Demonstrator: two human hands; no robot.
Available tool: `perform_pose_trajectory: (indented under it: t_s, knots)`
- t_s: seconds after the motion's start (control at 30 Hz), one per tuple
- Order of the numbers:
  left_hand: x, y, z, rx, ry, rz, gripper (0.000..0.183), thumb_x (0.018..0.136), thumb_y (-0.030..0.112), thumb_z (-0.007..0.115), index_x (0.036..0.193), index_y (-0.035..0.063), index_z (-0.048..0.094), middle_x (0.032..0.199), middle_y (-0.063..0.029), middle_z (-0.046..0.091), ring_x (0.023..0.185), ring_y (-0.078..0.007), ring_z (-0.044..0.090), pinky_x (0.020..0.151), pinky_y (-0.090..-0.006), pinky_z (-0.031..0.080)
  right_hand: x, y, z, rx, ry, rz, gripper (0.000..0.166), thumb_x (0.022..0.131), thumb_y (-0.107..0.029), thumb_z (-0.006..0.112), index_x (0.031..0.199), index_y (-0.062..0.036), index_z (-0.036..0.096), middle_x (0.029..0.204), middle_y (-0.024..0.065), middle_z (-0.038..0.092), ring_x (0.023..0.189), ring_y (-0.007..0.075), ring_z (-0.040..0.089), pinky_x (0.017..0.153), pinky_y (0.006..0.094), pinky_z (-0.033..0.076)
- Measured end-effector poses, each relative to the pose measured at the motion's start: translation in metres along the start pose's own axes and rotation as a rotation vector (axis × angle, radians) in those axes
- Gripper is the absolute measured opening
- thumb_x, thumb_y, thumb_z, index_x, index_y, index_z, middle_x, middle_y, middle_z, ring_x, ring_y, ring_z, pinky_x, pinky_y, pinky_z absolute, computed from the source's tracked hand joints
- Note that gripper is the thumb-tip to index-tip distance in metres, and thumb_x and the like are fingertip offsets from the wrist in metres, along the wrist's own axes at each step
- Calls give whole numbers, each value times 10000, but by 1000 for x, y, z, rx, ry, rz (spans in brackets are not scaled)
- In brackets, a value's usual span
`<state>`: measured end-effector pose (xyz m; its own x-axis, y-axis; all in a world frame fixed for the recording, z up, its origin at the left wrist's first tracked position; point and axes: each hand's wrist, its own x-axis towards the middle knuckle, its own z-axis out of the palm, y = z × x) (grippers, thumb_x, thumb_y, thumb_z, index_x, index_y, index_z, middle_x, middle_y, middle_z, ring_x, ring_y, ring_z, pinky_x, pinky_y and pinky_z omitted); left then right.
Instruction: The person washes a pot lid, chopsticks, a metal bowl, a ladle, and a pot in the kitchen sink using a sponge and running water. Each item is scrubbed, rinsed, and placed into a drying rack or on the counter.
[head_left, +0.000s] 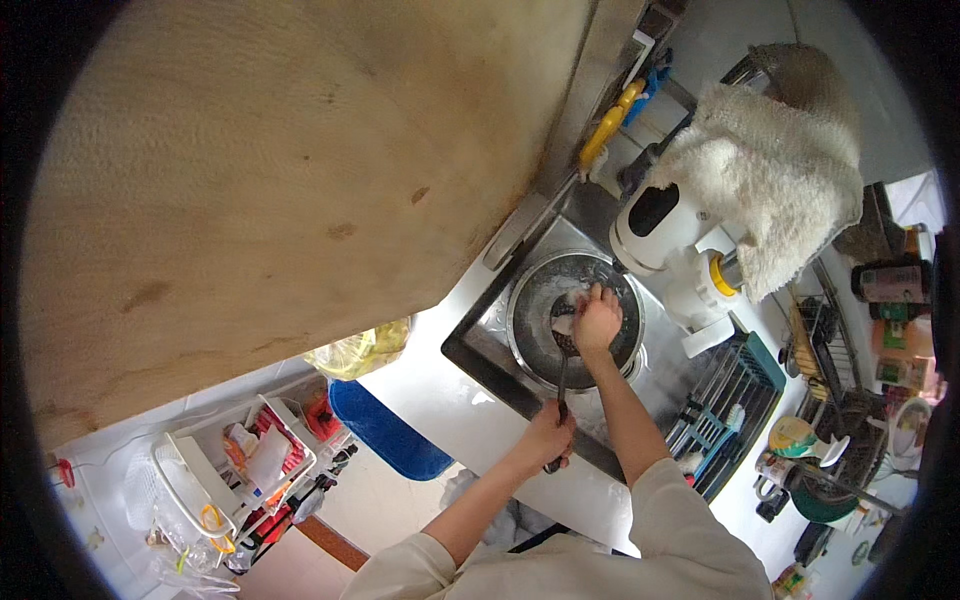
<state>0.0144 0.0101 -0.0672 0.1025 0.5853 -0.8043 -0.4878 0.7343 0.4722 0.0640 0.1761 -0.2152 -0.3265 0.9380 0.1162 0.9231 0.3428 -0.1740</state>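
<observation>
My left hand (549, 437) grips the dark handle of a long kitchen utensil (562, 371), perhaps a ladle or skimmer. The utensil's head reaches down into a round metal basin (517, 352) in the stainless-steel sink (487, 337). Over the basin, my right hand (599, 319) rests against the utensil's head with its fingers curled. Something pale, foam or a cloth, shows beside those fingers; my hand hides whatever it may hold. The basin's inside looks wet, with whitish patches.
A white appliance (645, 225) under a pale towel (772, 172) stands right of the sink. A dish rack (720, 420) sits beside it. A large brown-stained panel (300, 187) fills the upper left. A blue board (390, 431) and a white basket cart (247, 457) are at left.
</observation>
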Motion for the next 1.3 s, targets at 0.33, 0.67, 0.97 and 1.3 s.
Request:
perform_pose_trajectory:
  t_s: [0.33,0.67,0.97,1.3]
  knots:
    - [-23,2,14,314,28,62,186,884,185,413,843,22,335,529,-93,450,422,-164,495,326,-317,405,-36,-13,-53,699,-372,149,305,780,-405,562,791,-102,593,725,136,562,640,284,566,577,400,427]
    - [-22,5,8,936,508,440,222,850,172,435,921,-39,420,626,-248,554,547,-385,564,490,-453,462,-77,-21,-132,1337,-592,485,205,818,-208,583,702,-47,534,644,-52,487,567,66,445,522,216,366]
    - [-39,9,-16,1043,747,492,256,781,135,520,961,-7,407,739,-195,567,563,-366,568,507,-446,464,-45,45,-41,582,-318,396,245,772,-279,601,842,-45,576,706,70,549,615,199,509,608,298,431]
    - [-28,-3,-32,739,469,458,288,761,54,502,1007,-11,369,714,-236,552,627,-425,542,557,-485,432,-59,40,44,244,-312,108,297,671,-235,636,935,-102,607,1024,128,495,946,299,480,749,388,459]
